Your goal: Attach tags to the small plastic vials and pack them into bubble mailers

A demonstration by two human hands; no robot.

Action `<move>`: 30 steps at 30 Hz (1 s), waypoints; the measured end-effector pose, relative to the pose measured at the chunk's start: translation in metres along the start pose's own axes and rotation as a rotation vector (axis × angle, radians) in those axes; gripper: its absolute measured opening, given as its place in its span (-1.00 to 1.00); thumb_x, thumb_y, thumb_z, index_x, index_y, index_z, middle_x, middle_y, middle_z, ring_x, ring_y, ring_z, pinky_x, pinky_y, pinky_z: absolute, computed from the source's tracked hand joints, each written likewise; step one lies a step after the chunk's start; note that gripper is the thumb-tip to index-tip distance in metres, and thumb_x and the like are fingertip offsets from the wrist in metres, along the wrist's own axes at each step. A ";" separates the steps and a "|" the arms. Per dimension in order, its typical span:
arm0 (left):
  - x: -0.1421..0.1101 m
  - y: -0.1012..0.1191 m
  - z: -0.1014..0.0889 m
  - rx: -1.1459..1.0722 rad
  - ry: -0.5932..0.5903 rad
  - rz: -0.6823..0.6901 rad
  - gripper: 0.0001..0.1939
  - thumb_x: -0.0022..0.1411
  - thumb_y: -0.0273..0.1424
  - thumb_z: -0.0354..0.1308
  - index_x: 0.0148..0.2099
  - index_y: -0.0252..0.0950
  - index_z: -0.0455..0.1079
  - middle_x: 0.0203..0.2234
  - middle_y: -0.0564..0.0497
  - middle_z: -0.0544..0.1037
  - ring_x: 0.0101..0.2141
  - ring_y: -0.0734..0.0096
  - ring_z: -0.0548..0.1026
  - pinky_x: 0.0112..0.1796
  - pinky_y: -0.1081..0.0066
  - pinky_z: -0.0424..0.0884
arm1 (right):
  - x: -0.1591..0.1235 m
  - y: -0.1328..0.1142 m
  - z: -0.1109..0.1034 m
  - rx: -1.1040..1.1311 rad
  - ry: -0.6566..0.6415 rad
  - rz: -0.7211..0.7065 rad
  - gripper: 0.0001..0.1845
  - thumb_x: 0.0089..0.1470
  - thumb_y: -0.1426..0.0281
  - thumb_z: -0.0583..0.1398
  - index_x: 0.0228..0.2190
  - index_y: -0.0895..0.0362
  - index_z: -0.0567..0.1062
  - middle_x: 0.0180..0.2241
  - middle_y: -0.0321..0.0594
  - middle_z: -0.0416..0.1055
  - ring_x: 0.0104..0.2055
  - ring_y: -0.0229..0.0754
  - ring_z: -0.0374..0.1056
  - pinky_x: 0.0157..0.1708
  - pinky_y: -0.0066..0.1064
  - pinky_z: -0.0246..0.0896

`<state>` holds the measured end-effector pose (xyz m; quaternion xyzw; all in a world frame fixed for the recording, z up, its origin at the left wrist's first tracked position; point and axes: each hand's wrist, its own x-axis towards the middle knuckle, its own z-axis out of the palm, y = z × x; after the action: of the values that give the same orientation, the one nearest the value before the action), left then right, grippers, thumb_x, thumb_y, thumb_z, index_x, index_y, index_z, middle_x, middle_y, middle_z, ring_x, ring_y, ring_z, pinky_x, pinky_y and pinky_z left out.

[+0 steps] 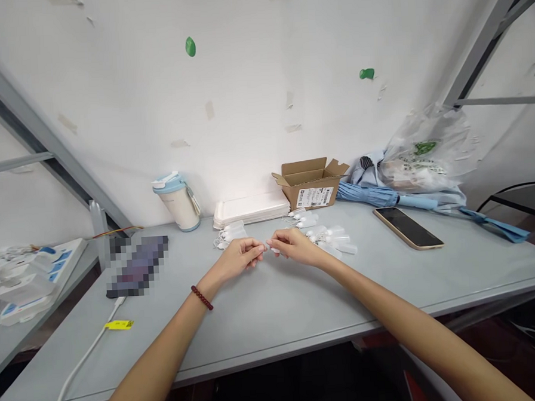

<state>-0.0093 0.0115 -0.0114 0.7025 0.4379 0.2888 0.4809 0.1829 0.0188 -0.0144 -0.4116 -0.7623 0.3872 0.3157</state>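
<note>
My left hand [243, 255] and my right hand [292, 244] meet fingertip to fingertip, almost touching, above the grey table [274, 320]. Thumb and forefinger are pinched together on both. A small whitish bit shows under my right fingers, too small to name; what my left fingers pinch is hidden. Just beyond my right hand lies a group of small translucent white bottles [336, 240] with narrow white tips. A smaller group of similar bottles [234, 229], with thin loops at their ends, lies behind my left hand.
Along the wall stand a cream tumbler [180, 208] with a blue lid, a stack of white trays [250, 208] and an open cardboard box [311, 186]. To the right lie a phone [407, 228], a folded blue umbrella [370, 193] and a plastic bag [420, 156]. A white cable [85, 359] runs at left.
</note>
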 end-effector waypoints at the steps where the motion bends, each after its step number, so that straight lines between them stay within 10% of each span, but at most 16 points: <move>1: 0.000 0.000 0.000 -0.004 -0.001 -0.005 -0.63 0.11 -0.08 0.09 -0.41 -0.33 0.35 -0.57 0.06 0.38 -0.59 0.56 0.25 -0.57 0.50 0.16 | 0.000 0.001 0.000 0.009 -0.006 0.007 -0.65 0.10 0.17 0.07 -0.54 0.17 0.37 -0.59 -0.33 0.37 -0.63 -0.40 0.13 -0.58 -0.53 0.02; 30: -0.003 0.000 0.018 -0.084 0.042 -0.020 -0.70 0.08 -0.18 0.12 -0.47 -0.34 0.33 -0.67 0.11 0.31 -0.66 0.61 0.20 -0.61 0.52 0.11 | -0.001 0.001 0.008 0.023 0.031 -0.017 -0.85 0.10 0.29 0.11 -0.34 0.12 0.33 -0.63 -0.40 0.34 -0.60 -0.35 0.27 -0.55 -0.55 0.05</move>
<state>0.0042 0.0011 -0.0180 0.6712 0.4423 0.3169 0.5033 0.1777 0.0154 -0.0199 -0.4073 -0.7563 0.3868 0.3355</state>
